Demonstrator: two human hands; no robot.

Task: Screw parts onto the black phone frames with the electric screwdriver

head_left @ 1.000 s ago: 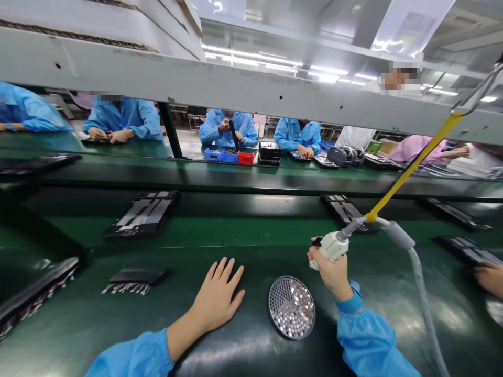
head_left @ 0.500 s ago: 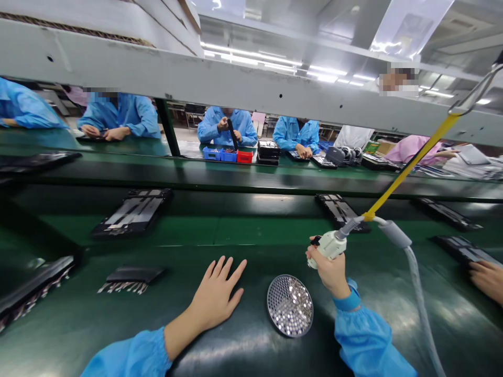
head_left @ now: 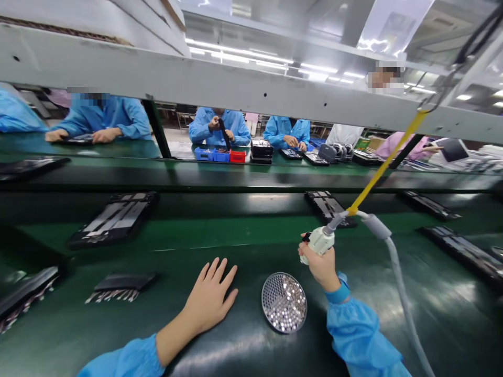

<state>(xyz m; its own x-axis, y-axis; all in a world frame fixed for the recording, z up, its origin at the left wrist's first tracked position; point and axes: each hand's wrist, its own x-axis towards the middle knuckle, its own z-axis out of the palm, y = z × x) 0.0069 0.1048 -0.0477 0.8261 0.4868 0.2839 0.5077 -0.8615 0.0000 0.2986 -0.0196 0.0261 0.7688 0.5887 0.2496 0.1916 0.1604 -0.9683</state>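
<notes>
Two hands down: my right hand (head_left: 320, 267) grips the white power screwdriver (head_left: 319, 242) above the table (head_left: 432, 314), my left hand (head_left: 210, 298) lies open near the round perforated screw tray (head_left: 271, 298); a careless bump could spill its screws (head_left: 290, 309).

View: one head-worn camera, above the near edge of the green assembly line (head_left: 220, 233).
Facing: forward and down, across that line.
Near: the left hand (head_left: 210, 298) and right hand (head_left: 319, 267), just beyond the edge.
Far: workers (head_left: 219, 128) beyond the line.

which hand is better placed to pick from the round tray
Left hand, probably: it lies open and empty on the green belt beside the perforated tray; the right hand holds an electric screwdriver.
</notes>
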